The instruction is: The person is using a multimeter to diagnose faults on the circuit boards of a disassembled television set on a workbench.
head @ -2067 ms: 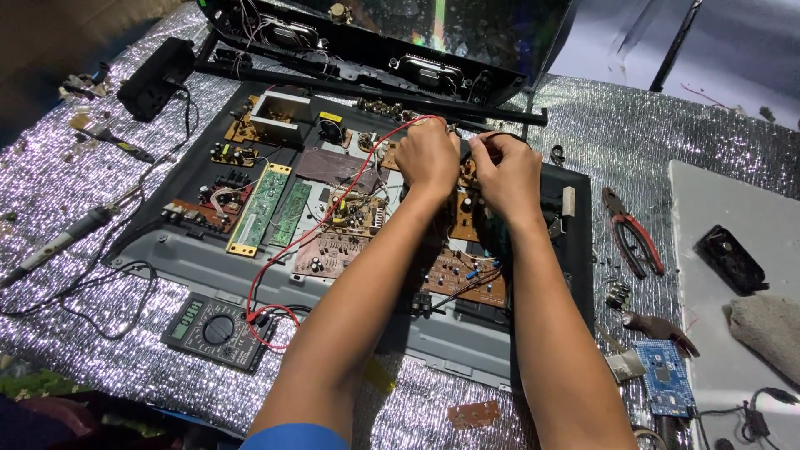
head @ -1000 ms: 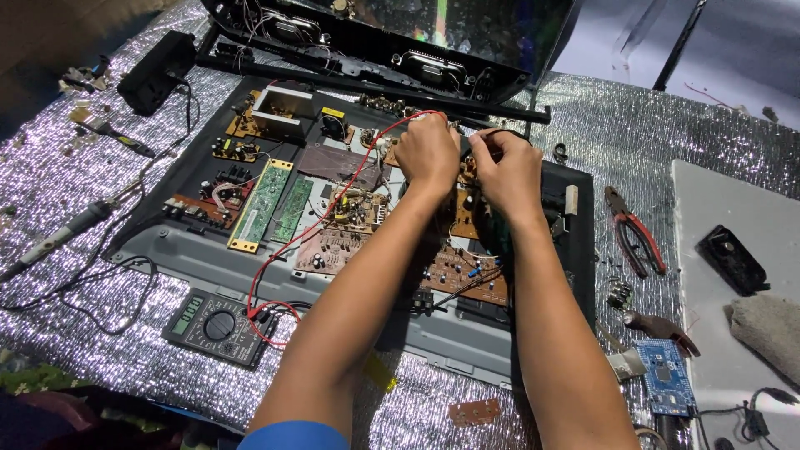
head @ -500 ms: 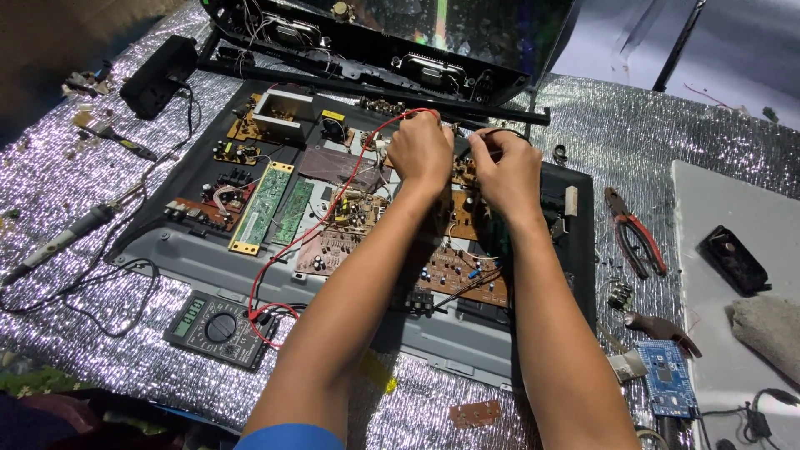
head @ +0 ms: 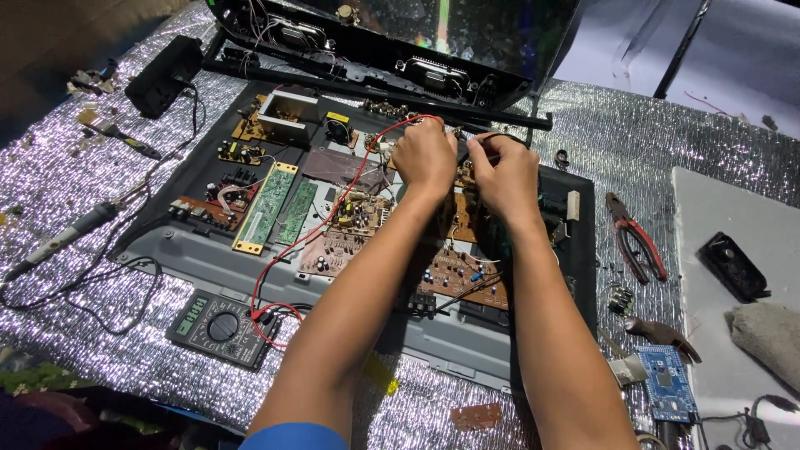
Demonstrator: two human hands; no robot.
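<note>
Both forearms reach forward side by side; the left hand and right hand sit close together, knuckles up, fingers curled, seemingly pinching.

Single head-worn view, steeply downward and forward from close above the opened chassis and foil-covered table.

Both hands, left hand beside right hand, sit over the opened chassis at frame centre. A multimeter lies on the tabletop at lower left, pliers at right, a small circuit board at lower right.
</note>
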